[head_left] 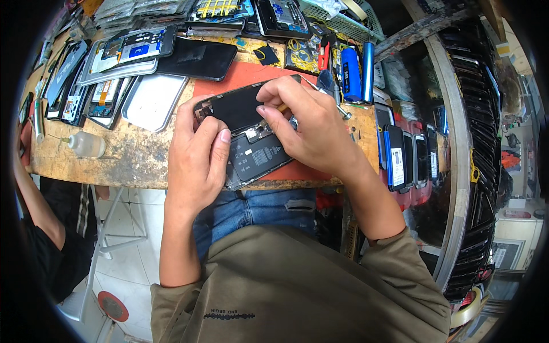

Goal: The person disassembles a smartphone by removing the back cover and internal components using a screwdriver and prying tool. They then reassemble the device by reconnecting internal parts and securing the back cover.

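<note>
An opened smartphone lies at the near edge of the bench, on a red mat point(222, 75). Its black display panel point(235, 107) is tilted up behind the body, whose dark battery point(260, 163) faces me. My left hand point(197, 151) grips the phone's left side, fingers behind the panel and thumb over its edge. Over the phone's right half, my right hand point(303, 123) has thumb and forefinger pinched near a small metal bracket point(258, 132). A bit of something yellowish shows between those fingers, too hidden to name. A slim metal tool point(311, 86) shows just beyond this hand.
Opened phones and a white back cover point(153, 102) crowd the left, near a small translucent bottle point(87, 144). Blue cylinders point(351, 74) and red-handled pliers point(323, 56) stand at the back right. Boxed phones point(396, 157) line the right side. Another person's arm point(40, 203) shows at far left.
</note>
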Tool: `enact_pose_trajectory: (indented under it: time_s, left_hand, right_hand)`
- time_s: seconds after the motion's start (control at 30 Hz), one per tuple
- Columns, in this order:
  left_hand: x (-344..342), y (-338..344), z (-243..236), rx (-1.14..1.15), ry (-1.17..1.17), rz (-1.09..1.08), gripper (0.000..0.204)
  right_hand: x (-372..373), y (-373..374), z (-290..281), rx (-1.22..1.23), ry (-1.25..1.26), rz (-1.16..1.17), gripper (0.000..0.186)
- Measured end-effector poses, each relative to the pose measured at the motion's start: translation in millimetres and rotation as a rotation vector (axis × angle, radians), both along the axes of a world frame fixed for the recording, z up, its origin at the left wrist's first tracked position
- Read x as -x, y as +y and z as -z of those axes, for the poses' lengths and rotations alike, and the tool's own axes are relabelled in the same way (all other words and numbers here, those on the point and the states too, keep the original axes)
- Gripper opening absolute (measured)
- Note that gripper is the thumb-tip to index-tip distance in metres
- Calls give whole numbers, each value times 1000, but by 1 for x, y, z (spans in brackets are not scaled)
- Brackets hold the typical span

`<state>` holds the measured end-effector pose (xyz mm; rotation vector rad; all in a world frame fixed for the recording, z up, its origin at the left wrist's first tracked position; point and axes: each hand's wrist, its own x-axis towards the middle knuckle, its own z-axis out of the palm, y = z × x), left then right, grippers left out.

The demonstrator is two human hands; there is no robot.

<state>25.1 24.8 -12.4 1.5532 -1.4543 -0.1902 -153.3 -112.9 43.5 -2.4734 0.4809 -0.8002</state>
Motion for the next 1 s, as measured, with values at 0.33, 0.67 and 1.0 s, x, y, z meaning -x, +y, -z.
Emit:
enact_pose_trajectory:
  time_s: [0.33, 0.67, 1.0]
  left_hand:
    - [2, -1, 1, -4, -17, 8, 13]
    - [2, -1, 0, 11, 8, 19, 13]
    - [2, -1, 4, 24, 19, 11, 15]
  right_hand:
    - [-2, 0, -4, 9, -4, -8, 14]
    - [-4, 3, -23, 220, 173, -87, 24]
    - [6, 1, -12, -176, 77, -63, 31]
